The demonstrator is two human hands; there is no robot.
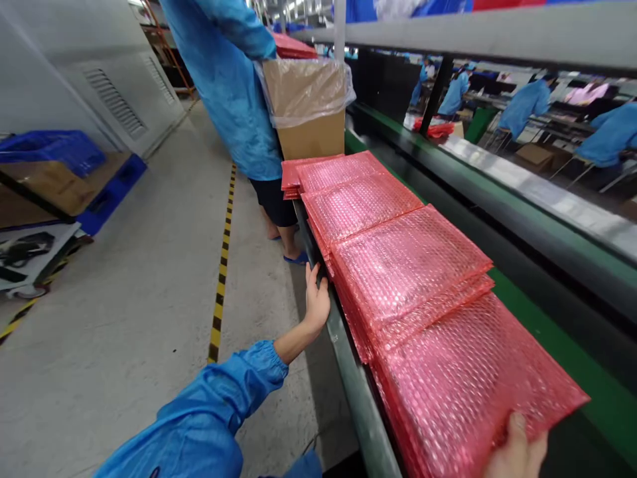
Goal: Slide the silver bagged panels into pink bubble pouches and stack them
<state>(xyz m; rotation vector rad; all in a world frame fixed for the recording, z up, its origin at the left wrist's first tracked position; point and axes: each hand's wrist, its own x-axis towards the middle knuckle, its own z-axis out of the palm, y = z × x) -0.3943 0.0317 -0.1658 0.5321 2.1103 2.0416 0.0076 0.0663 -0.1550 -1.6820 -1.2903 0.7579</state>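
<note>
my left hand [316, 302] sits just left of centre in the frame, fingers extended and loosely spread, pressed flat against the left edge of the pink stacks and the grey rail [348, 372] beside them. it grips nothing; it only touches. my right hand [517, 453] shows at the bottom right edge, only partly in frame, with the thumb lying on top of the nearest stack of pink bubble bags [472, 385] at its lower corner. the fingers below are hidden, so i cannot tell how firmly it closes on the stack.

the pink bubble bags run in overlapping stacks from the lower right up toward the upper centre, along the grey rail. a second stack [405, 265] overlaps the nearest one, and a further stack [358, 202] lies beyond it, ending near the centre top.

at the far end of the row a person in a blue coat [226, 79] stands at upper centre, carrying a cardboard box [308, 106] lined with clear plastic. right of the bags a green conveyor frame [542, 229] crosses the frame diagonally. more people in blue coats sit at the upper right. a yellow-black floor line [221, 279] runs down the concrete at left of centre, and a blue crate [50, 149] rests at the far left.
</note>
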